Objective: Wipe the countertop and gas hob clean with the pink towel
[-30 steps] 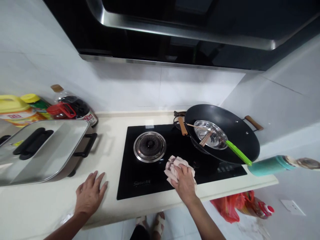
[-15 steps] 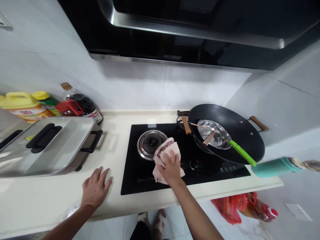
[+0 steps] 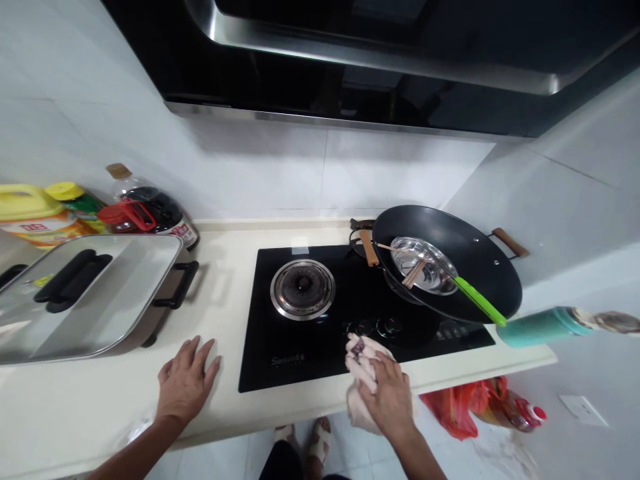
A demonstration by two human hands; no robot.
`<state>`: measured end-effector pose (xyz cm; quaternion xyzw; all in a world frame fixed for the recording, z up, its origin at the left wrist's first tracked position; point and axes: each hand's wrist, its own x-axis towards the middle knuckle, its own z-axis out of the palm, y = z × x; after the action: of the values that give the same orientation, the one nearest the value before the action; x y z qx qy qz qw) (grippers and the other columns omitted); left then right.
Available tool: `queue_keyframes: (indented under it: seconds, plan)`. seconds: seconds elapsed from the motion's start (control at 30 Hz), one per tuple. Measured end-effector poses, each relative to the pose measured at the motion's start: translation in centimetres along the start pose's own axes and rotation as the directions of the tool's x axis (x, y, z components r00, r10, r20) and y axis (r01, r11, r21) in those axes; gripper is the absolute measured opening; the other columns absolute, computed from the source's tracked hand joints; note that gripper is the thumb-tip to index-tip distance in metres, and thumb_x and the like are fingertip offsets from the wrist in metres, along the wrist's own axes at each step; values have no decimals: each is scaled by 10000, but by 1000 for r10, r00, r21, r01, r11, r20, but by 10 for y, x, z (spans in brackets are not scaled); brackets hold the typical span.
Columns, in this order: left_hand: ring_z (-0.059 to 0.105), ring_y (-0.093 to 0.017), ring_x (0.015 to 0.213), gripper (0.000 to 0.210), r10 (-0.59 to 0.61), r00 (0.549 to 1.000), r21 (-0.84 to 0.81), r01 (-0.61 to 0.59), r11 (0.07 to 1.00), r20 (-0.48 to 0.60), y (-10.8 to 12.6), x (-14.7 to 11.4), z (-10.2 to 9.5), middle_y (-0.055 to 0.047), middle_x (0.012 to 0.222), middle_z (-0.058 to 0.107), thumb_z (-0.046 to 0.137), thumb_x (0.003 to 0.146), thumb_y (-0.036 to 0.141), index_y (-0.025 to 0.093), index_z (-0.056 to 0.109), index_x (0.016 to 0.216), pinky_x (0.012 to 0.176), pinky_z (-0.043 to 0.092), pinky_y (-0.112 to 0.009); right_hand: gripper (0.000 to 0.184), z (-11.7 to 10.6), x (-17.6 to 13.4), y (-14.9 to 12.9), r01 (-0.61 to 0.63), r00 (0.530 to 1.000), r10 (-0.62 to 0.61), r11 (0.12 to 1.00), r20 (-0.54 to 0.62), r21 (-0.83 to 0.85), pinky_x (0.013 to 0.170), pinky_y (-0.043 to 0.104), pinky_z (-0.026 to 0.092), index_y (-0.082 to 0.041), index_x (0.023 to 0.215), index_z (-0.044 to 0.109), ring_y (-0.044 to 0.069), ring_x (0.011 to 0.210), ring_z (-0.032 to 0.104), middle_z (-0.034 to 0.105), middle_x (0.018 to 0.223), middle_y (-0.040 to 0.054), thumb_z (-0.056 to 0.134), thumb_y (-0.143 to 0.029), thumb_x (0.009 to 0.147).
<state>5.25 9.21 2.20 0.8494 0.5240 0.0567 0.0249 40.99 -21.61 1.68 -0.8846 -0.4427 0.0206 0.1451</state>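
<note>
My right hand [image 3: 389, 395] grips a bunched pale pink cloth [image 3: 363, 363] at the front edge of the black gas stove [image 3: 320, 347], and part of the cloth hangs over the counter edge. Two control knobs [image 3: 376, 327] sit just beyond it. My left hand [image 3: 185, 380] lies flat with fingers spread on the cream counter [image 3: 220, 320], left of the stove. The left burner [image 3: 303, 289], with its steel ring, is uncovered. Over the right side of the stove stands a black wok [image 3: 465, 247] holding a steel bowl [image 3: 425, 265], chopsticks [image 3: 414, 274] and a green-handled utensil [image 3: 480, 300].
A lidded electric pan [image 3: 115, 287] occupies the counter's left side, with several bottles [image 3: 155, 210] behind it. A teal bottle [image 3: 545, 327] lies at the right end. The range hood [image 3: 350, 67] hangs low overhead. Red bags [image 3: 453, 407] rest on the floor below.
My right hand has drawn the cloth from beside the left burner toward the front edge, rightward, bunching it up. My left hand stays on the counter. The view has shifted slightly.
</note>
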Motion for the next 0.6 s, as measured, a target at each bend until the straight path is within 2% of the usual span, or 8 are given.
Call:
queue_keyframes:
  seconds: [0.07,0.17,0.3,0.4,0.5,0.6]
  plan:
    - [353,-329,1513,602,4,1000,1,-4,1000,4,-1,0,0,-178,1590,464,274,1030,494,191,577,1453,1176,310,-571,479,-2,5,18,-89,996,89,995,-2,-36,1009,556,484,-250,1313,628,384,1341,499,548,1511,128,581,-396,859]
    - [344,-336,1519,634,10,1000,0,-10,1000,27,-1,1,0,-182,1596,453,251,1027,517,183,563,1468,1174,316,-581,610,-3,26,24,-165,985,169,984,45,-73,1029,621,454,-213,1391,593,442,1376,463,506,1550,173,599,-461,834]
    - [339,-339,1520,648,8,1000,3,-8,1000,16,0,1,-1,-187,1589,458,228,1029,505,165,578,1454,1183,301,-583,731,-18,61,10,-97,967,114,992,226,-83,1136,608,351,-180,1466,532,429,1452,387,396,1645,166,636,-446,792]
    - [346,-348,1512,656,10,1000,0,-10,1000,17,1,1,-2,-195,1585,458,225,1027,502,149,579,1452,1181,300,-587,790,-35,84,1,-66,944,83,996,320,-65,1141,551,341,-147,1495,480,395,1400,434,374,1662,157,653,-409,770]
    - [357,-339,1506,650,4,1000,5,-4,1000,22,2,2,-4,-188,1583,459,229,1022,508,163,574,1451,1178,304,-575,788,-40,86,-3,-48,962,64,997,266,-67,1107,520,358,-146,1495,467,379,1347,467,428,1630,157,663,-382,770]
    - [367,-340,1500,658,-2,1000,-5,2,1000,23,2,3,-4,-184,1584,458,224,1012,524,175,572,1448,1174,304,-578,580,-32,64,-1,-30,988,41,997,150,-70,1070,505,373,-190,1377,577,359,1336,470,511,1567,139,619,-362,824]
